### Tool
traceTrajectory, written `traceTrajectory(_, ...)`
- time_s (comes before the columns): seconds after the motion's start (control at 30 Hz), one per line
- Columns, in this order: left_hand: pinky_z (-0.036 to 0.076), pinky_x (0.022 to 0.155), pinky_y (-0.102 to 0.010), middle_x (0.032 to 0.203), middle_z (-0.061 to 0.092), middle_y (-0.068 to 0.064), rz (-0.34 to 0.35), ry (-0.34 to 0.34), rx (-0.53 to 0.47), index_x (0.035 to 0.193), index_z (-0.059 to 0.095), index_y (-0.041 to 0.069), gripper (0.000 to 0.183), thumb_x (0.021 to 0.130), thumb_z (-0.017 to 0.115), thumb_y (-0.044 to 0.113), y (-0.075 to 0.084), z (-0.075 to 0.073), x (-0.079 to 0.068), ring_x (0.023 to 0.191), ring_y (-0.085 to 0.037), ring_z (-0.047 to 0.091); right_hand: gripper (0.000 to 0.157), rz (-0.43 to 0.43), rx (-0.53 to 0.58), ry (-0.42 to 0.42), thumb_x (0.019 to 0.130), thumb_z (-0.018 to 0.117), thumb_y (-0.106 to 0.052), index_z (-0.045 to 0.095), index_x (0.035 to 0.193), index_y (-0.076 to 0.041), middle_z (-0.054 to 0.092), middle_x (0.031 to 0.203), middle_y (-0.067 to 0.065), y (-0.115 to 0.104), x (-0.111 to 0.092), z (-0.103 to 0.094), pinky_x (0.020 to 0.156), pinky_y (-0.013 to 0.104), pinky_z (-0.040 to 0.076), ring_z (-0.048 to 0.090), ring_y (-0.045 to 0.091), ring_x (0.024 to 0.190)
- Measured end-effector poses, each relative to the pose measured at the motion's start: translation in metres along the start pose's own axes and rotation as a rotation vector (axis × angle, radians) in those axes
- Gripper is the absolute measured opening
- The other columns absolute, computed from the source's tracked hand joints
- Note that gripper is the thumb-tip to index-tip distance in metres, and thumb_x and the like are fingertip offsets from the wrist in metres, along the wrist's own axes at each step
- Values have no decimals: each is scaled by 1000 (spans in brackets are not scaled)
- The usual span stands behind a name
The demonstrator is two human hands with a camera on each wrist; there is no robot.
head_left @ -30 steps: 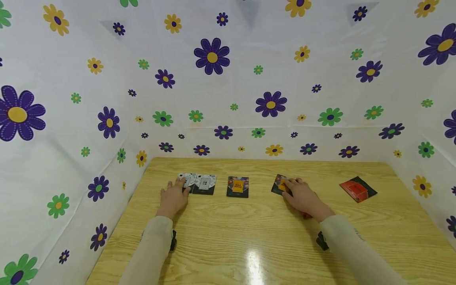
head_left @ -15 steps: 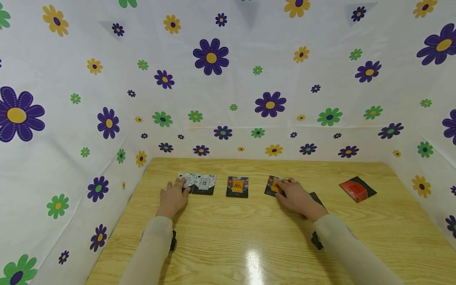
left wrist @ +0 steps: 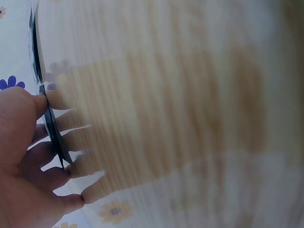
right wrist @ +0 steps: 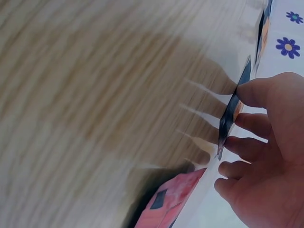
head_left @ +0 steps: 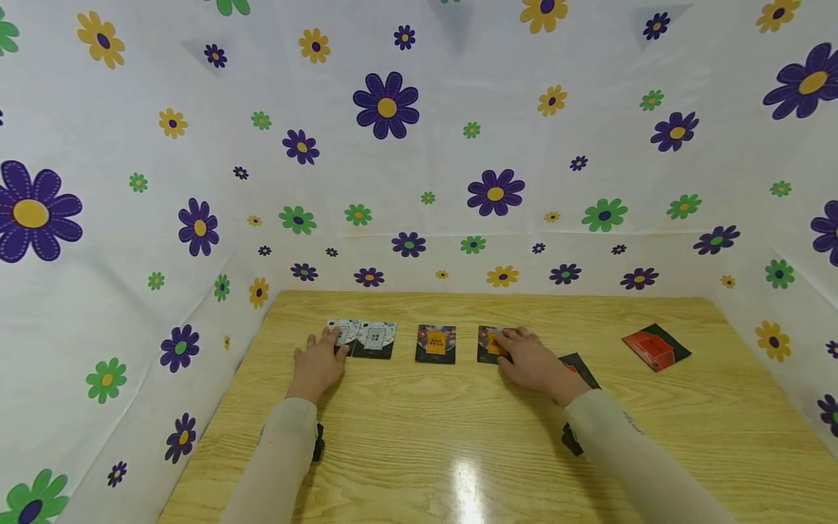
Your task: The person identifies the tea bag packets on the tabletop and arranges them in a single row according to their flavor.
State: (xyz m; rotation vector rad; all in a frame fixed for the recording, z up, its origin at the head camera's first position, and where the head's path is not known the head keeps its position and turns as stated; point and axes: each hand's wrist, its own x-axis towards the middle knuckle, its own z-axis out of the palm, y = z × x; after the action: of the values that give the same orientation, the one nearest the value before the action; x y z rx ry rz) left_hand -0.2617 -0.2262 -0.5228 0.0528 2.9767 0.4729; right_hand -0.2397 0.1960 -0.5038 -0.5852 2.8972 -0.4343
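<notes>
Left hand, fingers relaxed, rests on white-topped packet; right hand, fingers likewise loose, touches orange-labelled packet. Between the hands, matching packet; right of both, red packet on table.

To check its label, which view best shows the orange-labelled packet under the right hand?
The head view: the orange-labelled packet shows its printed face, partly covered by the right hand. The right wrist view shows it nearly edge-on; the left wrist view, not at all.
</notes>
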Motion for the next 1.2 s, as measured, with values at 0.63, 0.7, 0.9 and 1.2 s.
traceTrajectory(0.63,15,122,-80,172,23,-23,-6,3,2,167,29,6,61,115,42,34,-1,2,1,158,-55,17,54,-22,-25,-33,110,54,-22,46,157,4,44,161,31,-14,14,6,125,70,26,32,54,153)
traceTrajectory(0.7,16,122,-80,172,24,-24,-4,5,-1,167,30,6,61,114,43,34,-1,2,1,158,-55,18,53,-25,-21,-32,109,54,-21,47,156,4,44,161,31,-16,15,6,125,70,26,32,55,153)
traceTrajectory(0.9,15,122,-80,172,23,-23,-8,5,2,167,29,6,61,115,42,34,-2,4,3,158,-55,18,53,-22,-20,-37,110,53,-20,46,157,4,44,161,31,-17,16,7,125,70,25,31,55,153)
traceTrajectory(1.2,15,123,-79,173,22,-23,-15,6,11,167,30,7,60,115,42,34,-2,5,3,158,-54,17,53,-15,-22,-38,110,54,-20,46,157,3,44,160,31,-18,17,6,125,70,25,31,55,154)
